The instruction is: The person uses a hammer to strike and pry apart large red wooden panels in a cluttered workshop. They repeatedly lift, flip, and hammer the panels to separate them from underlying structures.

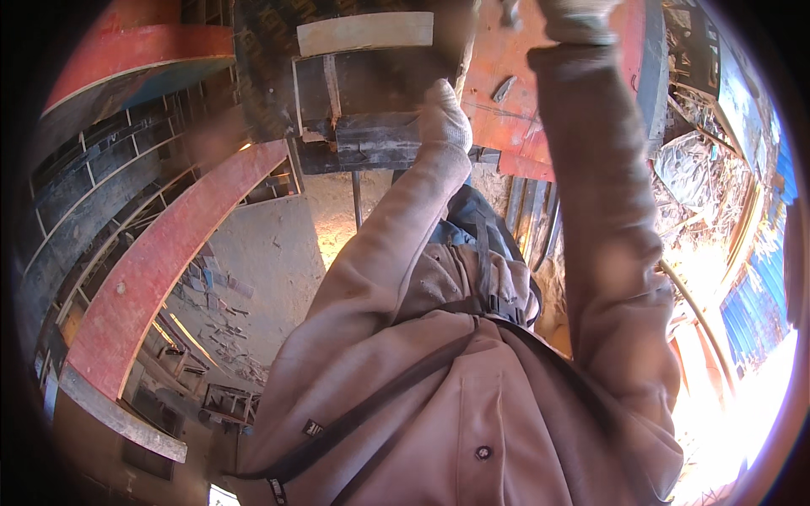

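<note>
My left hand, in a pale knit glove, is closed at the near end of a narrow light-edged wooden strip, thumb pointing away from me. The strip runs to the top rim along the border between a dark panel and a worn red board. Farther off to the right, my gloved right hand is above the red board, blurred and cut by the top rim, so its fingers do not show. Beside it is a small grey object, too cropped to name. A small grey scrap lies on the red board.
A pale wood piece lies on the dark panel. Curved red boards on ribbed frames arch at the left. Scraps litter the grey floor. Debris and blue corrugated sheeting are at the right.
</note>
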Tool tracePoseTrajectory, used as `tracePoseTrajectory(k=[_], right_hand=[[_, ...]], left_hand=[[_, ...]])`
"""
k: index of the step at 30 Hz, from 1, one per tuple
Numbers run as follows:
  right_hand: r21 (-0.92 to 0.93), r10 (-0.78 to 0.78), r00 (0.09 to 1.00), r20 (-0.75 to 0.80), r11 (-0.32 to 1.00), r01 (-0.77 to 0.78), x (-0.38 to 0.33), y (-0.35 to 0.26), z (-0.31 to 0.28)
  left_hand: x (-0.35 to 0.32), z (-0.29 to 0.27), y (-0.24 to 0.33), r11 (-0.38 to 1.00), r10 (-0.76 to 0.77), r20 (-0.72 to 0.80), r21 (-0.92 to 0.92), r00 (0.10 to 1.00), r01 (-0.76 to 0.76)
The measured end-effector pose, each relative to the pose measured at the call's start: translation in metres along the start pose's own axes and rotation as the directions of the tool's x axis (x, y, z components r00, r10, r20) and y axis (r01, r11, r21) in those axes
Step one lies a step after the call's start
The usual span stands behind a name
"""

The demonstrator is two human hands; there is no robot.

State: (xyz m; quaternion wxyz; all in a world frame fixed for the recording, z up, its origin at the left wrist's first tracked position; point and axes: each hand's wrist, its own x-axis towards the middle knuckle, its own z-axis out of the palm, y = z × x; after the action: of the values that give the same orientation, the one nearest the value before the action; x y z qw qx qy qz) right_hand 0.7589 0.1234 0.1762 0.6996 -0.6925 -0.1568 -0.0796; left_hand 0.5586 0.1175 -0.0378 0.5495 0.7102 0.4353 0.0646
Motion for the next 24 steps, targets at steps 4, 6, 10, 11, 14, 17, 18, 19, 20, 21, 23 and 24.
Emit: tracePoseTrajectory(k=[4,6,10,11,14,17,18,19,20,21,23,24], right_hand=[[-0.097,0.173,0.949,0.264,0.984,-0.153,-0.036,0.001,-0.031],[-0.345,0.565,0.799,0.207,0.806,-0.481,-0.078,0.039,-0.056],[-0.512,0.356,0.884,0.304,0.843,-0.164,-0.080,0.091,-0.056],[-0.426,0.189,0.917,0.351,0.905,-0.024,-0.049,0.092,-0.040],[0.063,-0.029,0.966,0.256,0.998,0.014,0.011,0.016,-0.003],[0.278,0.012,0.813,0.582,0.937,-0.213,0.007,-0.018,-0.034],[0.203,0.136,0.691,0.710,0.900,-0.386,-0.008,-0.008,-0.047],[-0.207,0.536,0.752,0.384,0.843,-0.496,-0.033,0.002,-0.057],[-0.373,0.122,0.797,0.591,0.918,0.136,-0.064,0.042,-0.076],[-0.409,0.037,0.727,0.685,0.846,0.342,-0.072,0.061,-0.075],[-0.358,-0.129,0.531,0.837,0.606,0.711,-0.087,0.089,-0.066],[-0.402,-0.241,0.608,0.757,0.561,0.723,-0.068,0.103,-0.061]], left_hand=[[0.007,0.002,-0.007,0.995,-0.049,-0.094,-0.091,0.994,0.040],[0.006,0.007,-0.020,0.978,-0.150,-0.070,-0.158,0.986,0.137],[0.002,0.014,-0.020,0.997,0.024,-0.089,-0.076,0.996,-0.031],[0.004,0.004,-0.012,0.998,-0.029,-0.048,-0.061,0.998,0.026],[0.001,-0.005,0.004,0.988,-0.151,0.087,0.000,0.985,0.152],[0.002,-0.003,0.000,0.983,-0.083,-0.041,-0.169,0.996,0.075],[0.003,-0.003,-0.006,0.981,-0.121,-0.089,-0.166,0.989,0.105],[0.005,0.002,-0.007,0.985,-0.105,-0.088,-0.144,0.991,0.092],[0.004,0.004,-0.011,0.991,-0.092,-0.082,-0.109,0.992,0.082],[0.003,0.005,-0.014,0.995,-0.083,-0.074,-0.069,0.994,0.078],[0.002,0.003,-0.006,0.989,-0.115,-0.033,-0.094,0.993,0.112],[0.003,-0.002,0.000,0.975,-0.202,0.040,-0.086,0.979,0.204]])
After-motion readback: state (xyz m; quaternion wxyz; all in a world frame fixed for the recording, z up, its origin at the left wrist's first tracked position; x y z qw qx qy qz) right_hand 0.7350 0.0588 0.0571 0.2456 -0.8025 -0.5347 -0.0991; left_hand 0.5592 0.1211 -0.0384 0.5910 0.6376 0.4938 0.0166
